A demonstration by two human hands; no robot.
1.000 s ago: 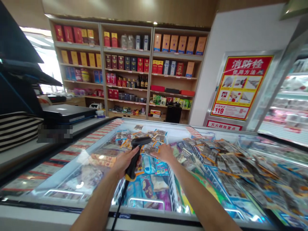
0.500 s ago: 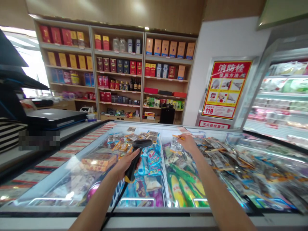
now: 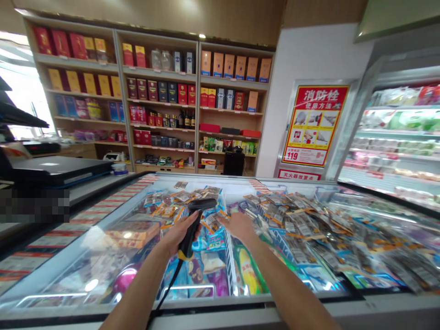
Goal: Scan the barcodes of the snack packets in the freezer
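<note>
My left hand [image 3: 184,231] is wrapped round the handle of a black barcode scanner [image 3: 202,205], its head pointing right and its cord trailing down past my forearm. Just right of the scanner, my right hand [image 3: 239,226] pinches the edge of a small snack packet [image 3: 211,223] with orange trim. Both hands are over the glass top of a chest freezer [image 3: 206,300]. A small pile of similar packets [image 3: 168,211] lies beyond the scanner on the left. On the right spreads a much larger pile of packets [image 3: 305,222].
Beneath the glass are blue ice-cream bags [image 3: 215,243] and yellow-green packages [image 3: 249,270] in wire baskets. A closed laptop [image 3: 62,167] rests on the left counter. Shelves of boxed bottles [image 3: 158,91] stand behind, with a red poster [image 3: 314,126] and a lit display fridge [image 3: 398,133] at right.
My right hand has brought a packet leftward and nearer, from above the right side to beside the scanner. My left hand keeps its hold on the scanner. The view has shifted slightly right.
</note>
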